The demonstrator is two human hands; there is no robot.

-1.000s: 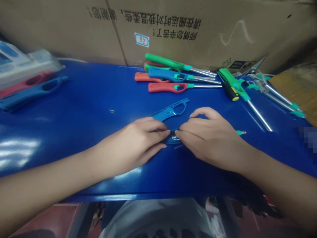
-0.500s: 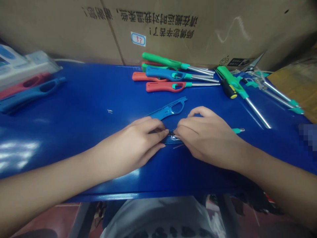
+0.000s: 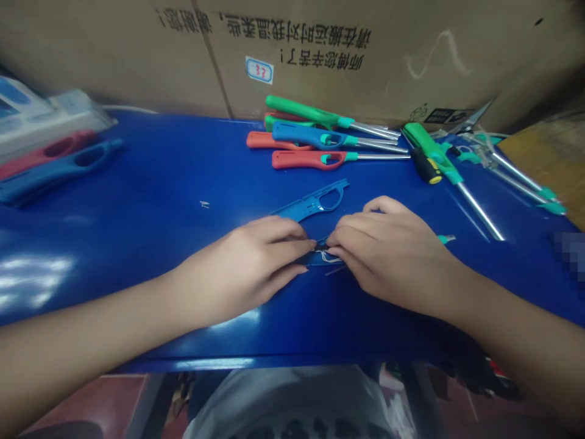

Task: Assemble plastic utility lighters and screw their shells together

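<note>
My left hand pinches the nearer blue half-shell on the worktop; my right hand bunches over it by the white wire, its grip too hidden to tell. I'd press lightly, keeping the wire inside.

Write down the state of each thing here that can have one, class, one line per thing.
Left hand: fingers bent, holding the near blue casing half
Right hand: fingers bent over that half; grip unclear
Near blue casing half: open, partly hidden
White wires: exposed
Far blue casing half: separate, open, partly hidden
Front red lighter: casing closed, lying flat
Small pins: loose
Cardboard box: printing upside down
</note>
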